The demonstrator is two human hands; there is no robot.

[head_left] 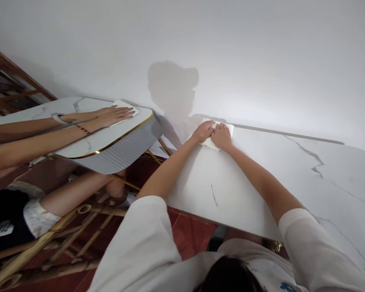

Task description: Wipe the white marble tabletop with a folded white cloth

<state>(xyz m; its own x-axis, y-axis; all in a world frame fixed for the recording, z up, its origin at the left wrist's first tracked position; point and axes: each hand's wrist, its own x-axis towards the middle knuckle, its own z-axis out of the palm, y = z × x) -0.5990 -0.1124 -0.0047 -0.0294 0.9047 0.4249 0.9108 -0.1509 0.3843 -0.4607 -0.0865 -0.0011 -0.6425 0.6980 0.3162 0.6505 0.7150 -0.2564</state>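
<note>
Both of my hands press a white cloth (212, 144) against a white tabletop with grey marble veins (261, 162), close to its far left corner. My left hand (203, 131) lies on the cloth's left part, its fingers pointing towards the right hand. Beside it, nearly touching, my right hand (222, 136) bears down with its fingers bent over the cloth. The cloth's edges show around both hands; what the fingertips grip underneath is hidden.
To the left, another person's hands (112, 116) rest on a second white cloth (135, 110) on a marble-patterned table with a gold rim (121, 135). A bamboo chair (57, 231) stands below it on the red tiled floor (191, 233). A white wall (261, 61) runs behind both tables.
</note>
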